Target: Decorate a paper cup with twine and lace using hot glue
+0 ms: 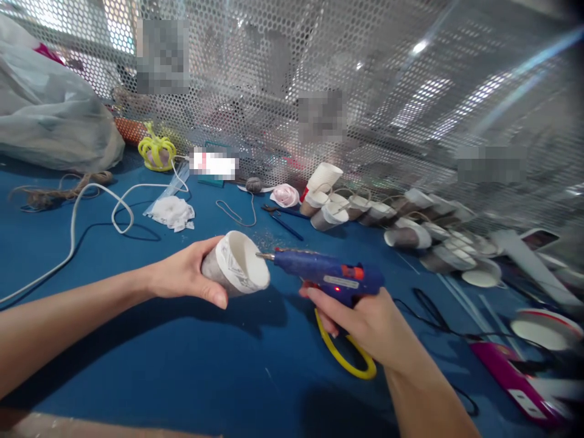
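Observation:
My left hand [194, 271] is wrapped round a paper cup [235, 264], grey on its side with a white band at the rim. The cup is tilted, its open mouth facing right and up toward me. In my right hand [360, 316] is a blue glue gun [319, 271] with a small red light lit. Its metal nozzle points left and is at the cup's rim; whether it touches, I cannot tell. Below the glue gun, yellow scissor-like handles [349, 365] lie on the blue table [182, 377], partly hidden by my right hand.
Several similar cups [331, 214] with cord loops stand along the perforated metal screen [255, 79] at the back. Pliers [285, 222], a pink fabric rose [285, 195] and white fabric pieces [172, 213] lie ahead. A purple power strip [515, 380] with black cable is at right, a white cord [75, 213] at left.

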Tool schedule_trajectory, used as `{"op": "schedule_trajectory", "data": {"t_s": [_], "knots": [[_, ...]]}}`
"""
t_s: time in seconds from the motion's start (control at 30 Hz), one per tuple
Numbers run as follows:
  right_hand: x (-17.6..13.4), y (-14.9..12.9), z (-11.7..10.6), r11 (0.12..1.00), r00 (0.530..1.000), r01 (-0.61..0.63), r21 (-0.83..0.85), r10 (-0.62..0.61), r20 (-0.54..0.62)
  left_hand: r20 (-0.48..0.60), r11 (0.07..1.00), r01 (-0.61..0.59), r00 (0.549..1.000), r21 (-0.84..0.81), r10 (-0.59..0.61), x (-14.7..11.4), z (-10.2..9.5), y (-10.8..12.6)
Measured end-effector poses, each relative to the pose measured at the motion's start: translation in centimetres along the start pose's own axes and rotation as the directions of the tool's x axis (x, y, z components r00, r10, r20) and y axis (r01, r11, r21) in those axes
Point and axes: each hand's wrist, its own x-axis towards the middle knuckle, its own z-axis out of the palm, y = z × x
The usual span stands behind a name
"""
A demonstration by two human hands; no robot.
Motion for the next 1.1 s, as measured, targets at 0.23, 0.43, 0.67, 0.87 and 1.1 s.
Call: {"op": "schedule_trajectory", "data": {"t_s": [0.23, 0.43, 0.67, 0.87, 1.1], "knots": [[-0.5, -0.7, 0.1, 1.0, 1.0, -0.013, -0.02, 0.013, -0.023, -0.024, 0.996, 0.023, 1.0, 0.083, -0.021, -0.1, 0.0, -0.2], [-0.1, -0.6, -0.6, 0.999, 0.995, -0.019, -0.04, 0.023, 0.095, 0.018, 0.996, 0.016, 1.0, 0.085, -0.017, 0.0, -0.1, -0.1], [0.0, -0.5, -0.9, 0.999, 0.995, -0.004, -0.037, 0.008, 0.098, 0.088, 0.998, 0.06, 0.994, 0.014, -0.061, -0.1, -0.1, -0.4], [0.7, -0.5, -0.8, 0.999, 0.987, 0.005, 0.032, -0.01, 0.162, 0.24, 0.974, 0.194, 0.957, -0.117, -0.162, -0.4, -0.2, -0.6], [0.5, -0.1, -1.0, 0.996, 0.981, -0.05, -0.069, 0.062, 0.186, 0.252, 0.965, 0.208, 0.953, -0.157, -0.165, -0.5, -0.7, -0.7]]}}
